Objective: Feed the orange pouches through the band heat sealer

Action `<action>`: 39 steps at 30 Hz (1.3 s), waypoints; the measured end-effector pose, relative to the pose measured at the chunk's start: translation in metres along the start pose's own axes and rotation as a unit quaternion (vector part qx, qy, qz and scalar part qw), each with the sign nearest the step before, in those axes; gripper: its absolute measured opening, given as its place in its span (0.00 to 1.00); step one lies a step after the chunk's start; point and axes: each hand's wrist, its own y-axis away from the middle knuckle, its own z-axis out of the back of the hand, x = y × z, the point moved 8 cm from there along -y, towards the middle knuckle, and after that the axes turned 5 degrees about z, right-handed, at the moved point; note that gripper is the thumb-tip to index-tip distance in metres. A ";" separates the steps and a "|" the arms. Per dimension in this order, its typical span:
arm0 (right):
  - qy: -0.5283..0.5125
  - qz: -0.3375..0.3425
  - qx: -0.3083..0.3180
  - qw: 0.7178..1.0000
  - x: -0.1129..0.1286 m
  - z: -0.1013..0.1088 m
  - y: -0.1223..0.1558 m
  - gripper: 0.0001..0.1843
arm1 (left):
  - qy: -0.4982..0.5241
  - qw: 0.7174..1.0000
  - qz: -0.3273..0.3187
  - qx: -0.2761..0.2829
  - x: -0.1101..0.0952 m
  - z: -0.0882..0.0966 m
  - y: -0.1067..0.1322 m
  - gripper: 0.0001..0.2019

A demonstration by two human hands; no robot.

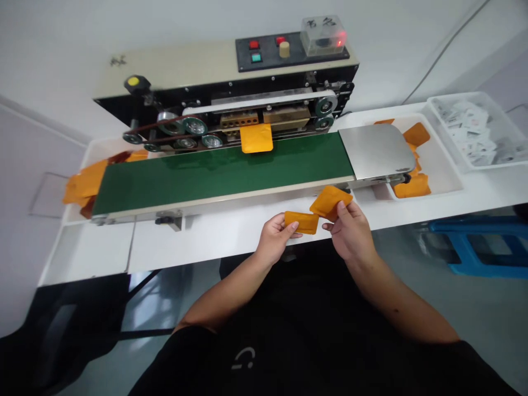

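Note:
My left hand [275,235] pinches a flat orange pouch [302,221] by its left edge, just over the white table's front edge. Beside it, my right hand [350,228] grips a second orange pouch [330,201], tilted and lifted slightly higher. The two pouches nearly touch at their corners. Behind them runs the green conveyor belt [214,173] of a band sealing machine [231,82]. A third orange pouch [256,138] rides on the belt with its top edge in the sealing jaws.
A white tray [437,165] at the right holds more orange pouches beneath a metal feed plate [375,149]. A clear bin [474,132] of small white sachets stands farther right. Sealed orange pouches [84,184] pile at the belt's left end. A blue stool [478,247] stands under the table at right.

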 end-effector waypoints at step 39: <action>0.112 0.000 0.001 0.994 0.112 -0.041 -0.180 0.13 | -0.008 0.999 0.017 -0.040 0.006 0.038 -0.019 0.25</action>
